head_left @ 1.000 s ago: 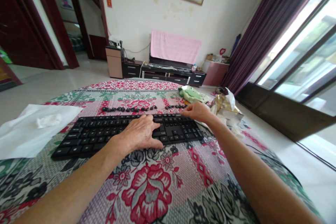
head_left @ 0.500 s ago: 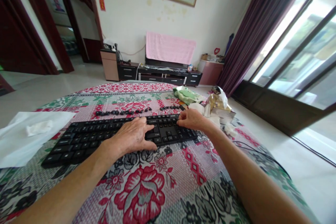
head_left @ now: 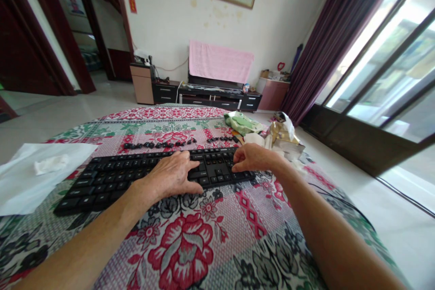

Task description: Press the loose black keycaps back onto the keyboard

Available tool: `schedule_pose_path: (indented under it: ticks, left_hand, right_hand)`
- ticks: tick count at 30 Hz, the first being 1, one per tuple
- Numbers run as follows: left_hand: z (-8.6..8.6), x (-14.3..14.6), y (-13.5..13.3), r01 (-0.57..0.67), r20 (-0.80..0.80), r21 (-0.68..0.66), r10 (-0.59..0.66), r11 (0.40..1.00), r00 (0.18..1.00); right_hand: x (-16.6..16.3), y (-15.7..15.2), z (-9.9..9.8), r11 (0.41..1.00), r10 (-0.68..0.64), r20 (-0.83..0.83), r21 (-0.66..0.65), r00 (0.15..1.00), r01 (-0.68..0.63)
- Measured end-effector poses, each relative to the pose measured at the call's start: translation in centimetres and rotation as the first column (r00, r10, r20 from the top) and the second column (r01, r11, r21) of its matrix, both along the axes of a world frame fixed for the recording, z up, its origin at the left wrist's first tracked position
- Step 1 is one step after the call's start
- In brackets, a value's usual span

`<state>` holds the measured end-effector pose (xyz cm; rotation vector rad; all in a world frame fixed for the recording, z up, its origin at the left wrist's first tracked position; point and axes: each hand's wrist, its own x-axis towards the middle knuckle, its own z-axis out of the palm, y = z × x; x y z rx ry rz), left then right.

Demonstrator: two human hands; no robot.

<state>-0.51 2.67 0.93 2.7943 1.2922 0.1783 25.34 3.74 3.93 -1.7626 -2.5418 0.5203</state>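
A black keyboard lies across a table covered with a floral cloth. My left hand rests flat on the middle of the keyboard, fingers stretched out, thumb at its front edge. My right hand sits over the keyboard's right end with the fingertips curled and pinched down onto the keys; what they grip is hidden. Just behind the keyboard, loose black keycaps lie in a row, with a shorter row to the right.
A white sheet with a crumpled tissue lies at the left. A green bag and crumpled wrappers sit at the far right. A black cable trails off the right edge.
My right hand has drawn back from the short row of keycaps and come down onto the keyboard's right end. My left hand has stayed on the keys.
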Motion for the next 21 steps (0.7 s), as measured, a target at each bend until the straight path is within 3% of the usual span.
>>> schedule_pose_path:
  ticks: [3, 6, 11, 21]
  left_hand:
    - [0.0, 0.0, 0.0, 0.004, -0.001, 0.011, -0.004, 1.000, 1.000]
    - [0.1, 0.0, -0.1, 0.001, -0.004, 0.017, -0.001, 1.000, 1.000]
    - [0.2, 0.1, -0.2, -0.005, -0.013, 0.014, 0.005, 1.000, 1.000]
    - [0.3, 0.2, -0.1, -0.019, 0.007, -0.020, 0.019, 1.000, 1.000]
  right_hand:
    - [0.3, -0.1, 0.3, 0.999, 0.033, -0.050, 0.004, 0.998, -0.033]
    - [0.0, -0.5, 0.8, 0.987, 0.151, -0.124, 0.074, 0.981, -0.142]
    - [-1.3, -0.9, 1.0, 0.937, 0.323, -0.074, 0.166, 0.943, -0.308]
    - [-2.9, -0.6, -0.6, 0.892, 0.382, -0.066, 0.285, 0.922, -0.350]
